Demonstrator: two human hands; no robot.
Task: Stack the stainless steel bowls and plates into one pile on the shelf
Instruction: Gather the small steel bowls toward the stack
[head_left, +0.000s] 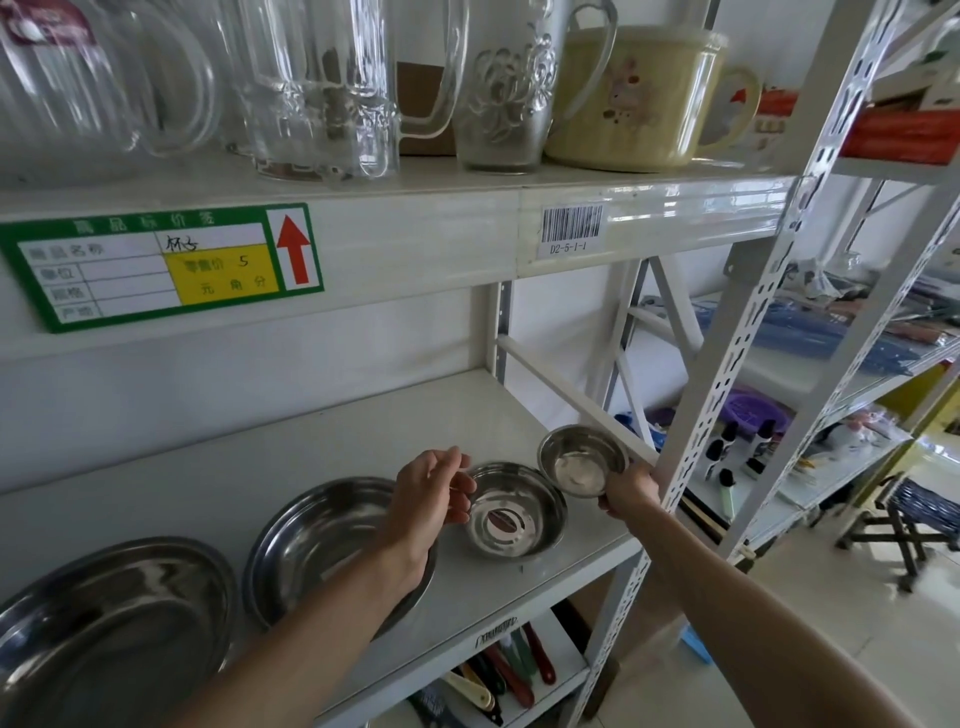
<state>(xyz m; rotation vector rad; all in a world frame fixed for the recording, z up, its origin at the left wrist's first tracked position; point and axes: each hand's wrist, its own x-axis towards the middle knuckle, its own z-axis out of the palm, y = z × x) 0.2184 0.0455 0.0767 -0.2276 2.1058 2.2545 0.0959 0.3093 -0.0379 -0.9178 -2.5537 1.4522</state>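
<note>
Several steel vessels line the white shelf (311, 431). At the far left lies a large oval plate (104, 623), beside it a wide round plate (317, 540). A medium bowl (511, 512) stands right of that. My right hand (628, 491) grips the rim of the smallest bowl (582, 460) and holds it tilted above the shelf's right end, its inside facing me. My left hand (431, 488) hovers at the medium bowl's left rim with loosely curled fingers; whether it touches the rim I cannot tell.
An upper shelf (395, 234) with glass jugs and a yellow mug hangs close overhead. A perforated white upright (727, 415) and a diagonal brace (566, 395) stand just right of the small bowl. Utensils lie on the shelf below.
</note>
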